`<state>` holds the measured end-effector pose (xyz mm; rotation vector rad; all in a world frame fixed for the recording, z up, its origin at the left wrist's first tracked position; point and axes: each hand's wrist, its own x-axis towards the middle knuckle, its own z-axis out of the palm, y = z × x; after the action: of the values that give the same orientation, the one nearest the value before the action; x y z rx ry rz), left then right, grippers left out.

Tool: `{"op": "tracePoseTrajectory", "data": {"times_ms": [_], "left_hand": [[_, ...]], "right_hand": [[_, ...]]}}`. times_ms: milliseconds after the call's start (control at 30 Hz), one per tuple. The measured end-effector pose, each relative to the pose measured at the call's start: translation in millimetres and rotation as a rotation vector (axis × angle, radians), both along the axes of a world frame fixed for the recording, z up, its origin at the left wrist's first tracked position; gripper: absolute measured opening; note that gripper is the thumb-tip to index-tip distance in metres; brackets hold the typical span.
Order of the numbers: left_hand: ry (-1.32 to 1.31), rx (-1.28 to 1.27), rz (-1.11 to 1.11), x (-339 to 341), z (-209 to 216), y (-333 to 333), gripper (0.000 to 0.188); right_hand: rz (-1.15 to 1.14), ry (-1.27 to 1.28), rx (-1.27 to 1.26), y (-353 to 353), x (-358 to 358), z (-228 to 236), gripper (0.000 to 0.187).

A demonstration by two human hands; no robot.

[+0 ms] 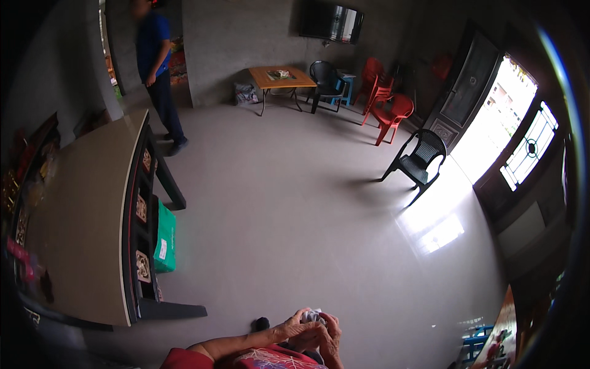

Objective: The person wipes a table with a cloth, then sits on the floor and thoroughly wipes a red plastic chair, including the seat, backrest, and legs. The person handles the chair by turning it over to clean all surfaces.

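Head view: beyond your hands, a long table [86,221] and grey floor [295,215]. Your left hand [295,332] and right hand [330,335] meet at the bottom edge, both clasped round a small pale cloth [312,316], bunched between your fingers; the handling looks barely begun.

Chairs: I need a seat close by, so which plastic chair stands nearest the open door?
The black chair standing alone beside the open door; the others cluster by the far wall.
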<state>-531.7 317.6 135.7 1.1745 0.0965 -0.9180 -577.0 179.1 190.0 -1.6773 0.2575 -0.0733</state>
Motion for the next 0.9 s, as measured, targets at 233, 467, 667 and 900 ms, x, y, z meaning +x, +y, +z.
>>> {"op": "tracePoseTrajectory", "data": {"times_ms": [233, 467, 667, 900], "left_hand": [[-0.281, 0.252, 0.179, 78.7, -10.4, -67.3, 0.043], [-0.432, 0.203, 0.406, 181.7, -3.0, -139.4, 0.026], [-0.508, 0.311, 0.361, 248.0, 13.5, -189.6, 0.025], [-0.545, 0.216, 0.436, 318.4, 12.6, -206.8, 0.026]], "right_hand": [[-0.202, 0.095, 0.195, -61.8, 74.8, -40.8, 0.024], [0.103, 0.381, 0.332, -149.0, 184.4, -14.5, 0.039], [0.332, 0.398, 0.285, -217.9, 258.7, -26.0, 0.032], [0.279, 0.483, 0.800, -233.4, 334.3, -34.3, 0.033]]}}
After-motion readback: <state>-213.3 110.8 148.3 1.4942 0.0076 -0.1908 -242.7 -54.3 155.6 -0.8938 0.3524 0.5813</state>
